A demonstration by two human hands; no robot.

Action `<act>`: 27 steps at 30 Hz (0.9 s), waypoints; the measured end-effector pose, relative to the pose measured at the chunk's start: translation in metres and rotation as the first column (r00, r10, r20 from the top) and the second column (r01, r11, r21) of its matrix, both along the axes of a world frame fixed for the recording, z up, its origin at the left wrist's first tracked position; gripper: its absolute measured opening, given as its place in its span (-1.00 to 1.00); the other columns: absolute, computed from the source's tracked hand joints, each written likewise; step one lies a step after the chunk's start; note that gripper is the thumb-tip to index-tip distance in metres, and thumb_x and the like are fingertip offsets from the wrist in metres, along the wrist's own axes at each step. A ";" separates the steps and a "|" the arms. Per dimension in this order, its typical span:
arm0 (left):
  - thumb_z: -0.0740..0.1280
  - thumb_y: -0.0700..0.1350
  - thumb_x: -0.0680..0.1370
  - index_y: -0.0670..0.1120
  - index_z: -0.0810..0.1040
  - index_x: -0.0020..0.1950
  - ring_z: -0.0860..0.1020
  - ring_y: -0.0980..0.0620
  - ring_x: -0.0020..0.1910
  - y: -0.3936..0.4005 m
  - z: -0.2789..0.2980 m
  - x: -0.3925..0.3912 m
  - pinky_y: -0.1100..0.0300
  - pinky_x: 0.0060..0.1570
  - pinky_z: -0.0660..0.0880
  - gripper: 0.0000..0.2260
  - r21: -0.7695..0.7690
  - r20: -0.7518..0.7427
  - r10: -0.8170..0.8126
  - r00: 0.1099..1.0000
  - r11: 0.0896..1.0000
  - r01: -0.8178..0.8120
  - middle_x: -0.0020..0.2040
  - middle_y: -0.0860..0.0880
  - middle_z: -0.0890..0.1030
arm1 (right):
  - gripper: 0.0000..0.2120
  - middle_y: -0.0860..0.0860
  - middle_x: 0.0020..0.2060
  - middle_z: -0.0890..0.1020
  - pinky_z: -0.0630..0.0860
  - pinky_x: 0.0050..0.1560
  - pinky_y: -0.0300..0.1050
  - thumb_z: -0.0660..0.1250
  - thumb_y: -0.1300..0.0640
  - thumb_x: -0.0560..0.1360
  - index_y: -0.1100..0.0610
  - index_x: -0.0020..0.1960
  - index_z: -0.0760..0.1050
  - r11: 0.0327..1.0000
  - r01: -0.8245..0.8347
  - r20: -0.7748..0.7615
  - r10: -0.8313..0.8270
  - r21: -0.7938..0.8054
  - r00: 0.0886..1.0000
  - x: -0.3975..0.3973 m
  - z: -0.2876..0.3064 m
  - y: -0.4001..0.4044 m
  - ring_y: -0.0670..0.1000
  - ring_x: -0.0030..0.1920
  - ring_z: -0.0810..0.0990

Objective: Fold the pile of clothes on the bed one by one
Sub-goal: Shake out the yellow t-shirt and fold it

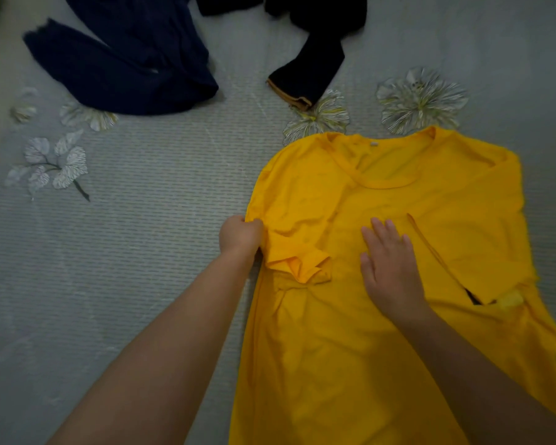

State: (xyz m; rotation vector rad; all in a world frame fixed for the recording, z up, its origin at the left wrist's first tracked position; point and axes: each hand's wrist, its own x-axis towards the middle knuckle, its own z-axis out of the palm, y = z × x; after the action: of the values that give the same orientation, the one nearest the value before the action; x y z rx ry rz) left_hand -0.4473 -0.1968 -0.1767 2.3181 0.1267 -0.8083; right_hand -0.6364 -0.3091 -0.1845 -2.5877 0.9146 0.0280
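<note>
A yellow T-shirt (366,332) lies spread on the bed at the right, collar away from me. Its left sleeve (297,263) is folded in over the chest and its right side is folded inward too. My left hand (239,236) grips the shirt's left edge at the shoulder fold, fingers curled round the cloth. My right hand (390,261) lies flat on the chest with fingers straight, pressing the fabric down.
A crumpled navy garment (122,59) lies at the far left. A black garment with a tan cuff (312,69) lies at the far middle. The grey bedsheet (126,252), printed with flowers, stretches bare to the left of the shirt.
</note>
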 end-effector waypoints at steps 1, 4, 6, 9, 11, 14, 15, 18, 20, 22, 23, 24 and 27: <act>0.27 -0.21 0.50 -0.14 0.42 -0.33 0.40 0.02 -0.40 0.003 0.002 0.001 0.16 -0.39 0.32 -0.80 -0.043 0.008 -0.005 1.000 0.999 0.005 -0.38 -0.09 0.42 | -0.55 0.32 0.20 0.50 0.33 0.12 0.41 0.10 0.09 0.44 0.35 0.18 0.50 0.999 0.021 -0.043 -0.023 -0.029 0.999 -0.008 0.001 -0.004 0.38 0.22 0.45; 0.26 -0.17 0.55 -0.11 0.48 -0.25 0.36 0.14 -0.40 0.016 0.013 0.012 0.29 -0.39 0.33 -0.83 -0.113 0.154 -0.051 0.987 0.991 0.069 -0.40 0.03 0.42 | -0.47 0.31 0.20 0.51 0.36 0.03 0.46 0.04 0.01 0.41 0.33 0.17 0.52 0.996 -0.009 -0.179 -0.007 -0.090 0.984 -0.021 -0.004 -0.007 0.37 0.17 0.50; 0.22 -0.17 0.58 -0.10 0.44 -0.33 0.38 0.08 -0.37 0.022 0.020 0.024 0.21 -0.32 0.32 -0.74 -0.093 0.257 -0.049 0.965 0.993 0.075 -0.41 0.03 0.40 | -0.44 0.31 0.21 0.50 0.33 0.04 0.48 0.03 -0.01 0.40 0.33 0.19 0.50 0.997 0.001 -0.230 -0.018 -0.073 0.973 -0.013 -0.006 -0.002 0.37 0.18 0.49; 0.16 -0.17 0.60 -0.21 0.46 -0.32 0.47 -0.15 -0.19 0.026 0.024 0.042 0.12 -0.26 0.21 -0.70 0.035 0.387 -0.039 0.921 0.999 0.027 -0.36 -0.14 0.48 | -0.41 0.34 0.24 0.46 0.28 0.09 0.49 0.01 -0.02 0.41 0.35 0.23 0.46 0.997 0.071 -0.258 -0.075 -0.025 0.963 0.005 -0.003 0.010 0.40 0.22 0.43; 0.13 -0.16 0.61 -0.35 0.52 -0.12 0.50 -0.23 -0.03 0.027 0.024 0.049 0.07 -0.19 0.25 -0.70 0.154 0.417 -0.059 0.907 0.988 -0.006 -0.11 -0.32 0.56 | -0.41 0.33 0.25 0.45 0.28 0.11 0.48 0.01 -0.03 0.41 0.34 0.24 0.46 0.994 0.106 -0.284 -0.098 0.012 0.954 0.009 -0.001 0.015 0.40 0.24 0.42; 0.11 -0.16 0.61 -0.35 0.50 -0.10 0.48 -0.24 0.05 0.026 0.020 0.053 0.07 -0.12 0.28 -0.70 0.226 0.364 -0.131 0.922 0.973 0.049 0.02 -0.35 0.54 | -0.42 0.32 0.25 0.46 0.30 0.11 0.46 0.01 -0.03 0.42 0.32 0.23 0.47 0.993 0.121 -0.304 -0.110 0.016 0.946 0.006 -0.004 0.014 0.38 0.24 0.43; 0.10 -0.16 0.61 -0.31 0.48 -0.19 0.48 -0.24 0.04 0.023 0.018 0.053 0.08 -0.14 0.27 -0.70 0.220 0.333 -0.155 0.930 0.972 0.083 0.01 -0.35 0.54 | -0.42 0.32 0.25 0.46 0.30 0.11 0.46 0.02 -0.03 0.42 0.32 0.23 0.47 0.992 0.128 -0.303 -0.119 0.010 0.945 0.005 -0.006 0.014 0.38 0.24 0.43; 0.17 -0.05 0.59 -0.26 0.47 -0.03 0.46 -0.24 0.15 0.014 0.014 0.048 0.06 0.00 0.34 -0.73 0.262 0.202 -0.201 0.959 0.954 0.144 0.13 -0.32 0.51 | -0.42 0.33 0.25 0.46 0.29 0.13 0.46 0.02 -0.03 0.42 0.32 0.23 0.47 0.989 0.145 -0.285 -0.142 -0.010 0.948 0.007 -0.010 0.012 0.38 0.24 0.43; 0.31 0.03 0.51 -0.28 0.33 0.27 0.41 -0.24 0.25 0.014 0.012 0.041 0.02 0.13 0.36 -0.51 0.341 0.081 -0.178 0.981 0.929 0.141 0.26 -0.29 0.44 | -0.42 0.33 0.25 0.45 0.28 0.13 0.46 0.02 -0.04 0.42 0.32 0.24 0.46 0.990 0.140 -0.278 -0.141 -0.024 0.950 0.008 -0.010 0.013 0.38 0.25 0.42; 0.37 -0.03 0.46 -0.26 0.19 0.37 0.37 -0.25 0.29 0.015 0.012 0.032 0.00 0.16 0.36 -0.39 0.377 0.012 -0.137 0.991 0.918 0.122 0.32 -0.29 0.37 | -0.42 0.33 0.25 0.45 0.28 0.14 0.46 0.01 -0.04 0.42 0.32 0.24 0.46 0.990 0.134 -0.274 -0.137 -0.032 0.952 0.008 -0.008 0.013 0.38 0.25 0.42; 0.36 -0.09 0.47 -0.26 0.15 0.38 0.36 -0.26 0.29 0.015 0.013 0.028 -0.01 0.17 0.36 -0.40 0.379 0.011 -0.130 0.991 0.918 0.116 0.33 -0.29 0.34 | -0.42 0.33 0.25 0.45 0.28 0.13 0.46 0.01 -0.04 0.42 0.32 0.24 0.46 0.990 0.133 -0.275 -0.138 -0.038 0.951 0.008 -0.008 0.014 0.38 0.25 0.42; 0.33 -0.14 0.49 -0.26 0.14 0.39 0.36 -0.26 0.29 0.014 0.013 0.024 -0.02 0.17 0.36 -0.43 0.371 0.032 -0.148 0.988 0.920 0.125 0.33 -0.30 0.33 | -0.42 0.32 0.25 0.46 0.29 0.13 0.46 0.01 -0.04 0.42 0.32 0.24 0.46 0.990 0.134 -0.280 -0.140 -0.040 0.950 0.008 -0.007 0.014 0.38 0.24 0.43; 0.23 -0.15 0.55 -0.16 0.12 0.41 0.41 -0.24 0.22 0.010 0.016 0.014 -0.08 0.11 0.39 -0.51 0.423 0.188 -0.360 0.914 0.869 0.255 0.30 -0.25 0.32 | -0.42 0.32 0.24 0.46 0.30 0.12 0.46 0.02 -0.03 0.41 0.32 0.22 0.48 0.990 0.133 -0.293 -0.138 -0.037 0.946 0.008 -0.006 0.015 0.38 0.23 0.44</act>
State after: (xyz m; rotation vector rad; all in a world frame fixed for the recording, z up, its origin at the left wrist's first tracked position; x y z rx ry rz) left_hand -0.4334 -0.1867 -0.1610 2.8545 -0.2318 -0.6617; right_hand -0.6284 -0.2945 -0.1902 -2.5716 1.2007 0.3803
